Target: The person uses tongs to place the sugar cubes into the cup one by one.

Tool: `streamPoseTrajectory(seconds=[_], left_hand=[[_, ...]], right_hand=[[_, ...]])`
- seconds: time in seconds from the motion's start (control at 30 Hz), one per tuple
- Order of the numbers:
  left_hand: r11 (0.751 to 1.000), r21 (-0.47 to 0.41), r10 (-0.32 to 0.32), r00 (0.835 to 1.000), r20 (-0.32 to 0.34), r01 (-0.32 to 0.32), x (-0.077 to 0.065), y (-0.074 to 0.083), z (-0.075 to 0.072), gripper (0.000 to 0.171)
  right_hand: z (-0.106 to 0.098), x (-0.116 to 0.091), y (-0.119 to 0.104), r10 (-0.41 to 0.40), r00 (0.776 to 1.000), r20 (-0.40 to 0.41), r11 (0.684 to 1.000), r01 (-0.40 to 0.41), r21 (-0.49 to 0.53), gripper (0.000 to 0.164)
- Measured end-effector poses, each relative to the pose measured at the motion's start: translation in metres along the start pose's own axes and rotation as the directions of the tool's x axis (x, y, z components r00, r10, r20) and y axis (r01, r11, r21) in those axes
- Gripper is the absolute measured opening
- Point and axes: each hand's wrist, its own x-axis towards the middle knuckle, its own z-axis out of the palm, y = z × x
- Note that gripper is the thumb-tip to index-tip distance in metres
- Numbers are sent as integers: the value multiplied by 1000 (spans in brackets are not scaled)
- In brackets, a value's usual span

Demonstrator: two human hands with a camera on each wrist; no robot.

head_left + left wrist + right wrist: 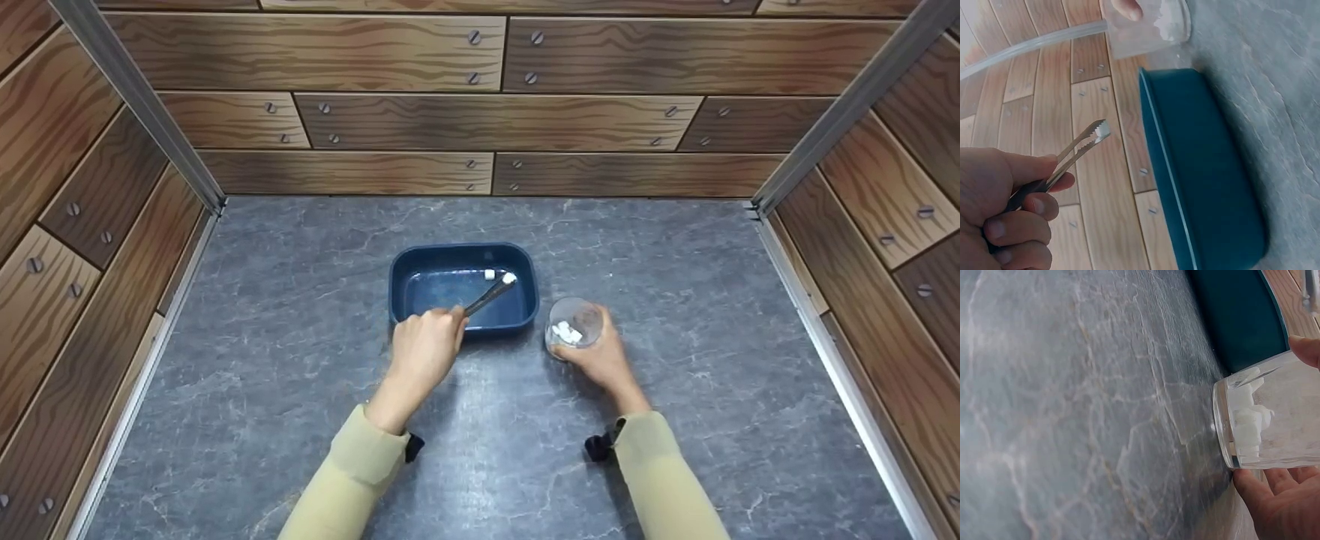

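Observation:
My left hand (427, 341) grips a pair of serrated metal tongs (1075, 149), whose tips pinch a white cube (1103, 129). In the head view the tongs reach over a dark blue rectangular basin (397, 289), with the pinched cube above its right part. Another white cube (490, 274) is seen inside the basin near its far wall. Just right of the basin, my right hand (604, 356) holds a clear cup (1286, 410), fingers and thumb around its sides. Several white cubes (1248, 422) lie at the bottom of the cup.
The basin and cup stand on a grey marbled surface (262, 360). Wood-patterned panels (495, 120) wall it at the back and both sides, with metal posts (150, 112) at the corners. A black wrist device (598, 448) sits by the right sleeve.

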Motion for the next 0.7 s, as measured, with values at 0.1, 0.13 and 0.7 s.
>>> streamPoseTrajectory(seconds=[0.1, 0.13, 0.7], left_hand=[[1000, 9, 21, 1000, 0, -21, -1, 8, -2, 15], [1000, 11, 28, 1000, -1, -28, -1, 11, -3, 15], [986, 50, 158, 987, -29, -157, -2, 49, 6, 19]], right_hand=[[0, 0, 0, -7, 1000, 2, 1000, 7, -8, 96], [-1, 0, 0, -10, 1000, 1, 1000, 10, -13, 96], [1, 1, 0, -24, 1000, -12, 1000, 24, -12, 95]])
